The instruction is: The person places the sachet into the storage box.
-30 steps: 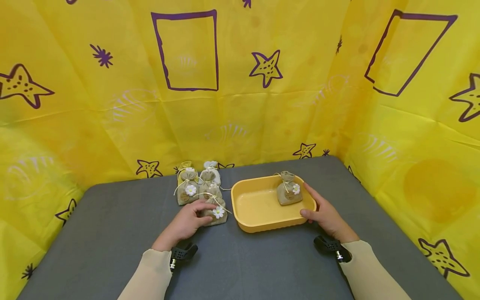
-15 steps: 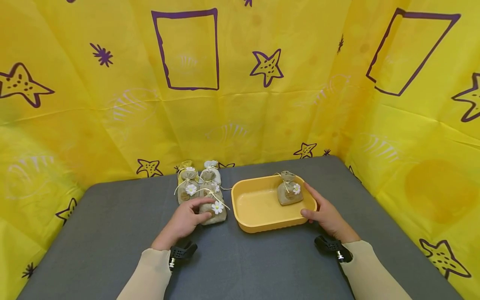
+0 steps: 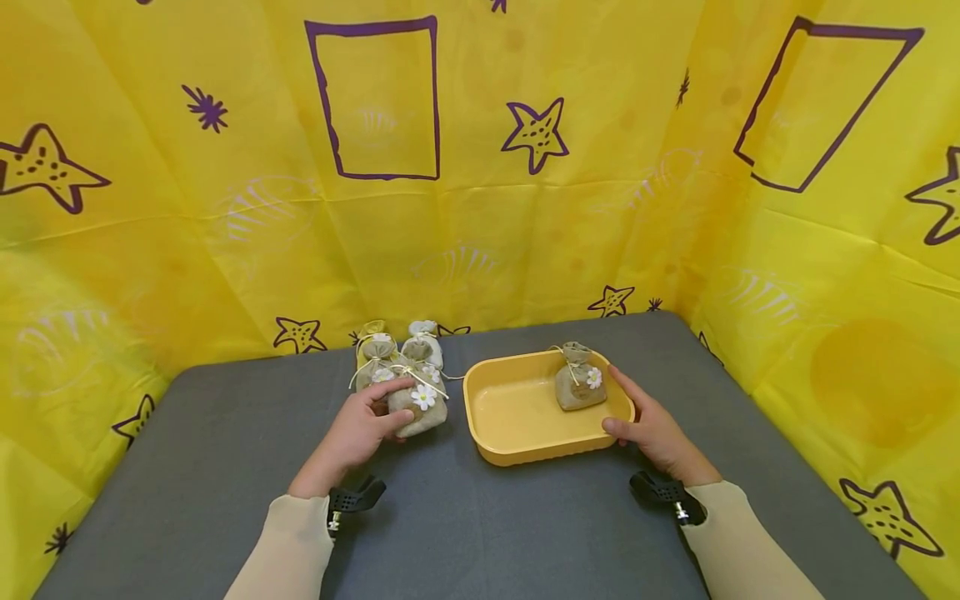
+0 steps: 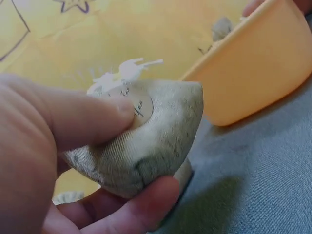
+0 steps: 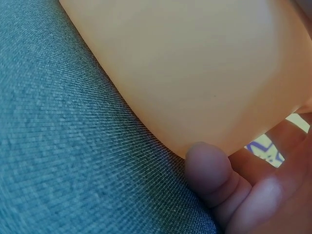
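Note:
My left hand pinches a beige drawstring pouch with a white flower and a cord tie. In the left wrist view the thumb presses the round label of this pouch, fingers beneath, its bottom raised off the table. My right hand grips the right end of a yellow tray, with the thumb at the near corner and the fingers along the outer side. Inside the tray, toward the right, stands a similar beige pouch. In the right wrist view the thumb touches the tray's wall.
Behind the held pouch stand more pouches: a beige one, another beige one partly covered, a yellow one and a white one. A grey cloth covers the table. Yellow patterned curtain encloses the back and sides.
My left hand has taken hold of the front pouch, lifted it and drawn it slightly left, tilting it. The right hand and the tray stay in place.

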Available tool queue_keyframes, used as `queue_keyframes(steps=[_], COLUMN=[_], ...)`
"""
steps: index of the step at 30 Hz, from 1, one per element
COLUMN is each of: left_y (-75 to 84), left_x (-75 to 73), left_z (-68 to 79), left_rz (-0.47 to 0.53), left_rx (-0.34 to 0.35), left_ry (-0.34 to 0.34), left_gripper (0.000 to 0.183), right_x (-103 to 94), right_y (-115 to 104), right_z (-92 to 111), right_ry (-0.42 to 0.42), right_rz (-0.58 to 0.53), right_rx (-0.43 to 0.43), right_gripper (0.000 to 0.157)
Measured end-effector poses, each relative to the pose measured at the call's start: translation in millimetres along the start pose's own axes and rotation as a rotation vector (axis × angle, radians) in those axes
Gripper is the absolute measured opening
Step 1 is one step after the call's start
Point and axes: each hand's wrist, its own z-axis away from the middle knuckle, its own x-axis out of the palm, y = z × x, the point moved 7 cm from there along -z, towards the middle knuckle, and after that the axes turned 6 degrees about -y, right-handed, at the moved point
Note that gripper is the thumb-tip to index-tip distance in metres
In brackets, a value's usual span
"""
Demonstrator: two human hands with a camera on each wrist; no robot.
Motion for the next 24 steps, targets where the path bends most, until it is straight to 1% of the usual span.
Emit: queue_keyframes(steps=[3,6,8,11,14,18,21,24], left_y=[6.6,17.0,24.7,35.5,43.5,50.4,53.4,54.9], left_x=[-3.6,-3.2,-0.5,6.1,13.8,26.3,40.3,57.7], left_z=[-0.3,0.7,2.0,4.2,3.3,-4.8,-13.8,-23.7], left_rz=[-0.1,-0.198,-0.227,-0.243,-0.235,-0.208,-0.114,-0.007], left_rx=[0.016,0.045,0.071,0.104,0.111,0.098,0.084,0.075], left_ry=[0.05,0.09,0.104,0.107,0.103,0.082,0.045,-0.005], left_gripper=[0.047,0.045,0.044,0.043,0.042,0.041,0.042,0.043], right_x=[-0.8,-0.8,-0.2,1.5,3.1,2.8,1.4,0.1], right_y=[0,-1,0,1,2,1,-1,-1], right_z=[-1,-1,-1,1,2,1,0,0], right_ry=[0.003,0.003,0.001,0.001,-0.003,0.003,0.005,0.003], right_rz=[0.003,0.0,0.001,-0.008,-0.014,-0.004,-0.002,-0.006], right_rx=[0.003,0.003,0.006,0.015,0.019,0.017,0.011,0.012], right_gripper=[0.083,0.084,0.084,0.085,0.084,0.084,0.084,0.084])
